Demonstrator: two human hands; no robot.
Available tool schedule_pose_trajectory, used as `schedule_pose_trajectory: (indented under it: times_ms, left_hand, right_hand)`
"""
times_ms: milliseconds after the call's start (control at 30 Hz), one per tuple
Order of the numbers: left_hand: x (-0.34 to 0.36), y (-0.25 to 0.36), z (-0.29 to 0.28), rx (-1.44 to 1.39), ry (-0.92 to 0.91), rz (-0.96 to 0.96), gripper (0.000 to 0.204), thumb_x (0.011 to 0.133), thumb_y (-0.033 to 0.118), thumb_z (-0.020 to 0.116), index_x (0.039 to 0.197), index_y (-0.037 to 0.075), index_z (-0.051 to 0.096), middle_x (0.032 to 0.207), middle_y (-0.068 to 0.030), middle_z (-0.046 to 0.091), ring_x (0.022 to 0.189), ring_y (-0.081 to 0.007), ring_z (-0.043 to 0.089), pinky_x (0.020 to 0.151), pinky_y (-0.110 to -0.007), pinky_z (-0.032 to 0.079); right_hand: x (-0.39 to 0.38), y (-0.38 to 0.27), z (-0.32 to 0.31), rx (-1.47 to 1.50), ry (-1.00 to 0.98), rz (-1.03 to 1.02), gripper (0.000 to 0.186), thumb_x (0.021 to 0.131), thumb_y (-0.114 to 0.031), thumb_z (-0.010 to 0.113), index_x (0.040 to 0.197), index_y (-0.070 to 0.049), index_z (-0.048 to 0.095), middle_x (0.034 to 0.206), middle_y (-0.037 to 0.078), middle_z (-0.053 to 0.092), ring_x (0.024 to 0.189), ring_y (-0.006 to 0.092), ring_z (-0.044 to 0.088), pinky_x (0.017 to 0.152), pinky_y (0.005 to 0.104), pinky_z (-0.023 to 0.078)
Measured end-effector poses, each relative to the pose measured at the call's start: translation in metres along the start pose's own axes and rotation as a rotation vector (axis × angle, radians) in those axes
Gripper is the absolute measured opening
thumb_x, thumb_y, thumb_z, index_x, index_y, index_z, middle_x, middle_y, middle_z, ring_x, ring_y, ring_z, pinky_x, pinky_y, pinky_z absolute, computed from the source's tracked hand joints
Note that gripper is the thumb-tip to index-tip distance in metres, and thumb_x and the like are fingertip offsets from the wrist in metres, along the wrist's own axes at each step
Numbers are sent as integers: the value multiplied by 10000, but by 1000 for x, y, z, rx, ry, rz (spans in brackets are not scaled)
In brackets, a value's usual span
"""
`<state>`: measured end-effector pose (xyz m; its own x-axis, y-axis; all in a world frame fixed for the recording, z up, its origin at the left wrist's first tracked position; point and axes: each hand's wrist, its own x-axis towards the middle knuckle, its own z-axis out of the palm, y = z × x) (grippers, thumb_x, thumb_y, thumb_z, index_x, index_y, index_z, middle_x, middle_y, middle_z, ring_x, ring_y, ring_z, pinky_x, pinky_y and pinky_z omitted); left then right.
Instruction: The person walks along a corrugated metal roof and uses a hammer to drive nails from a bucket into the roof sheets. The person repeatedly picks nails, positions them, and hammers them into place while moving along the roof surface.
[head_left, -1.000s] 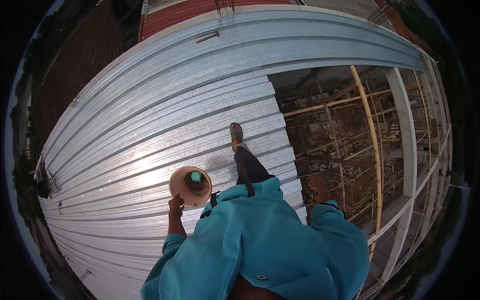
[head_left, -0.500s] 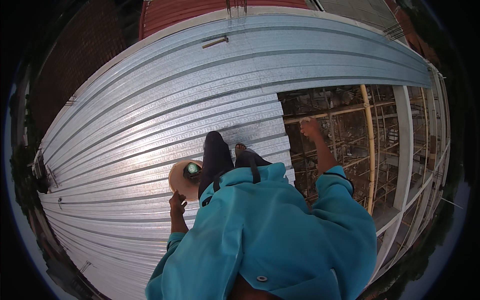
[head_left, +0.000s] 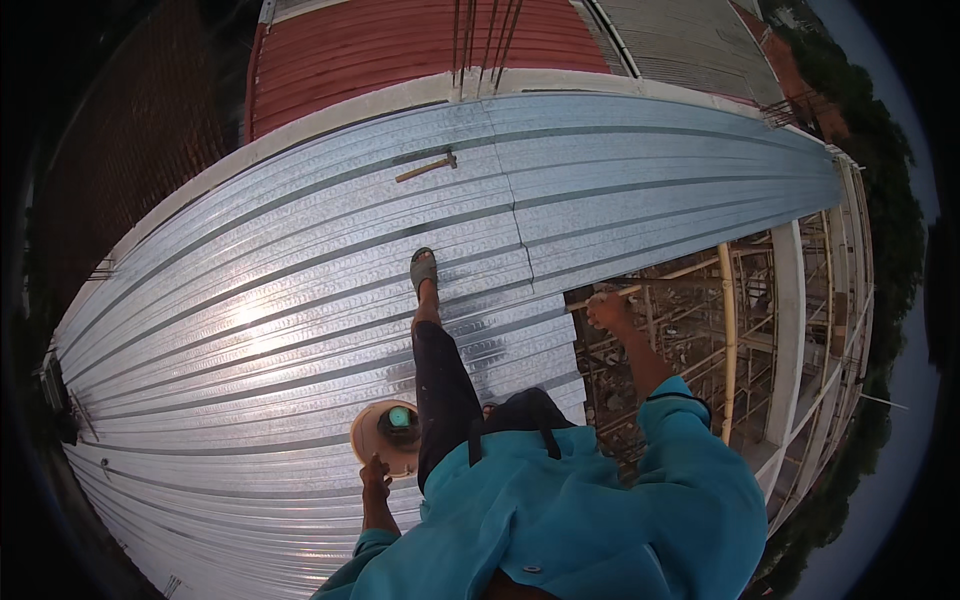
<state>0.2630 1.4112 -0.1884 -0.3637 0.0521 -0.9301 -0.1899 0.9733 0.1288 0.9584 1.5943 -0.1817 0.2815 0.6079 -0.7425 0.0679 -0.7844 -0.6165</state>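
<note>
A pale plastic bucket point(head_left: 365, 445) hangs in my left hand point(head_left: 377, 478), whose fingers are closed at its near side. Inside sit a round green item point(head_left: 398, 417) and some dark material. My right hand point(head_left: 608, 312) is held out to the right with fingers curled and apparently empty, in front of the open framework below. My sandaled foot point(head_left: 424, 268) is planted on ribbed metal sheeting point(head_left: 250, 370). A hammer with a wooden handle point(head_left: 420, 171) lies on the sheeting beyond that foot.
The sheeting ends at a drop on the right, showing bamboo scaffolding point(head_left: 727, 340) and concrete beams point(head_left: 785, 330). A concrete edge point(head_left: 370, 100) with upright rebar point(head_left: 475, 40) borders the far side, beyond which is a red roof point(head_left: 400, 40).
I have stepped forward, and one foot now lands closer to the hammer. My right hand has swung up and forward. The bucket moves along with my left hand; the sheeting sits lower in view.
</note>
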Motion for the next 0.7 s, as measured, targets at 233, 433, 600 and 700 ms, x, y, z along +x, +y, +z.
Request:
schedule_pose_trajectory:
  times_ms: [233, 433, 600, 700]
  left_hand:
    - [4, 93, 20, 296, -42, 308, 220, 961, 304, 602, 1031, 96, 599, 896, -54, 599, 981, -176, 596, 839, -494, 496]
    - [33, 210, 54, -13, 90, 68, 267, 944, 314, 626, 995, 53, 613, 939, -83, 656, 948, -188, 608, 785, -417, 533]
    - [89, 236, 66, 36, 19, 48, 441, 1014, 301, 530, 1306, -28, 550, 1316, -143, 566, 1243, -254, 521, 1012, -463, 488]
    - [103, 273, 93, 83, 15, 111, 391, 1026, 261, 496, 1283, -27, 560, 1266, -146, 589, 1202, -251, 551, 977, -433, 516]
  right_hand:
    - [314, -106, 184, -757, -154, -151, 319, 851, -312, 665, 1014, -43, 718, 1030, 220, 705, 1035, 382, 650, 901, 470, 508]
    - [545, -165, 349, -624, -44, -262, 528, 894, -309, 627, 1318, -6, 540, 1223, 252, 633, 1154, 410, 594, 981, 468, 472]
    - [684, -144, 437, -255, 39, -243, 683, 862, -377, 672, 1394, -5, 462, 1261, 279, 604, 1197, 421, 568, 1017, 461, 448]
    - [732, -140, 461, -204, 106, -254, 735, 851, -418, 676, 1424, -21, 441, 1288, 279, 587, 1214, 418, 557, 1037, 452, 435]
